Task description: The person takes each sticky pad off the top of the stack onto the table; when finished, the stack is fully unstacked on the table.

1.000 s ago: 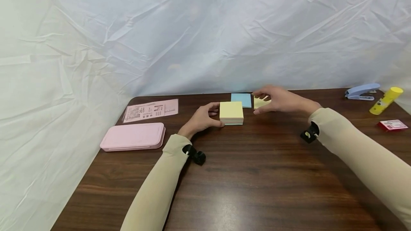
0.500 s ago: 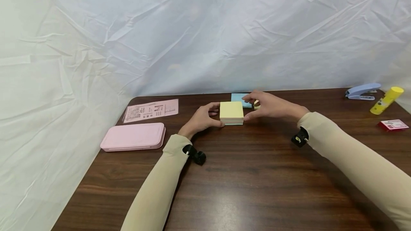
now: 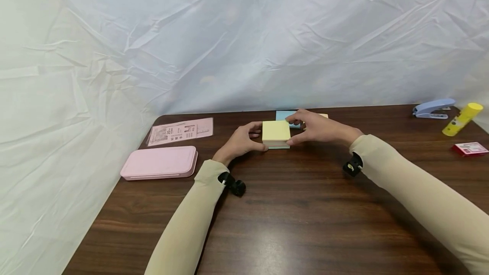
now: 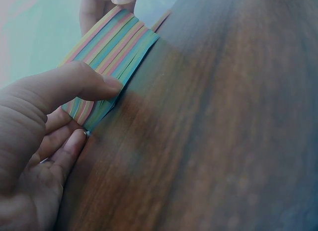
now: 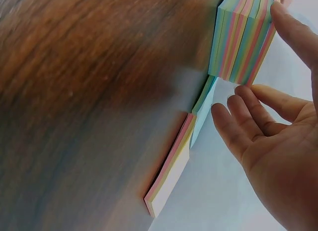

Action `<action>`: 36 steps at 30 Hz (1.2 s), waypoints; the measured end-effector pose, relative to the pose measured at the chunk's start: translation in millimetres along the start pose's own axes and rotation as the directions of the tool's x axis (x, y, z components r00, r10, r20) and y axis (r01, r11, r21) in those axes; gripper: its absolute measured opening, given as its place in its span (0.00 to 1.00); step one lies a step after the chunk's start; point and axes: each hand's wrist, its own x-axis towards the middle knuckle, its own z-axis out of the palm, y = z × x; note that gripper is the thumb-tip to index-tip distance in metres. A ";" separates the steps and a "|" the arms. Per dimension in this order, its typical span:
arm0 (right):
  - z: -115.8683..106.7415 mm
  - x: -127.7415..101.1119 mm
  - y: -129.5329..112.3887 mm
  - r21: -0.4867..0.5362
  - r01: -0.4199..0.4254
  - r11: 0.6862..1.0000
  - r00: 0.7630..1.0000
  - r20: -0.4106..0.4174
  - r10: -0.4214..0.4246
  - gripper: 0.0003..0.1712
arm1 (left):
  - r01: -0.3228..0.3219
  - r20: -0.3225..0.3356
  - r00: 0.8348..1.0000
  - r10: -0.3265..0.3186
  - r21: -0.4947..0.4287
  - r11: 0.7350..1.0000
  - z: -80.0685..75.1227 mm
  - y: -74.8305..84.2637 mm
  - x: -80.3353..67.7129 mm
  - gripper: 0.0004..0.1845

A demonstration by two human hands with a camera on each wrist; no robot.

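Holding a block of sticky notes (image 3: pixel 276 134) between two hands, mid-table.

Left hand (image 3: pixel 240 141) grips its left side, thumb on the near edge; right hand (image 3: pixel 318 128) pinches the right side — both equally close. Behind lie a blue pad (image 3: pixel 283 115) and a thin pad (image 5: pixel 169 174); pink case (image 3: pixel 159 162) well left, stapler (image 3: pixel 432 108) far right.

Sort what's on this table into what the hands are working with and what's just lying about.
In hand:
sticky-note block, gripped by left hand and right hand
thin yellow pad and blue pad, just behind the block

Lying about:
pink case
pink printed sheet
blue stapler
yellow glue stick
red card
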 end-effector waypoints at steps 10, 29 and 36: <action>1.3 2.8 1.7 -0.010 0.000 1.000 1.000 -0.018 -0.001 0.44 | -0.005 0.006 1.000 0.005 0.003 1.000 -0.2 -0.6 -0.3 0.47; -16.8 -13.8 3.5 0.044 -0.034 0.998 0.996 -0.081 0.038 0.45 | 0.005 0.015 1.000 -0.005 -0.001 1.000 -0.6 -0.4 -1.9 0.46; -25.8 -22.0 9.5 0.016 -0.027 1.000 0.994 -0.103 0.029 0.43 | -0.001 0.019 1.000 0.001 0.010 1.000 -1.6 -0.1 -3.5 0.46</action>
